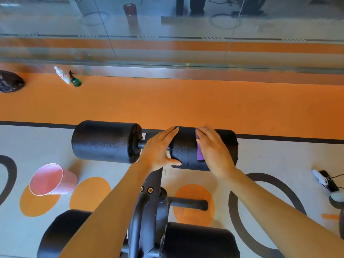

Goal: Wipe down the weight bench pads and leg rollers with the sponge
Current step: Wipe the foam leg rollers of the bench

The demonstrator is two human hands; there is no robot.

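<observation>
Two black upper leg rollers sit on one axle: the left roller and the right roller, whose surface shows wet drops. My right hand presses a purple sponge flat on top of the right roller; only the sponge's left edge shows. My left hand grips the inner end of the right roller, fingers over its top and thumb below. Two lower rollers, one at the left and one at the right, flank the dark bench frame at the bottom.
A pink bucket stands on the floor at left. A white bottle and a green spray bottle stand by the glass wall, with a black bag at far left. A black device with a cable lies at right.
</observation>
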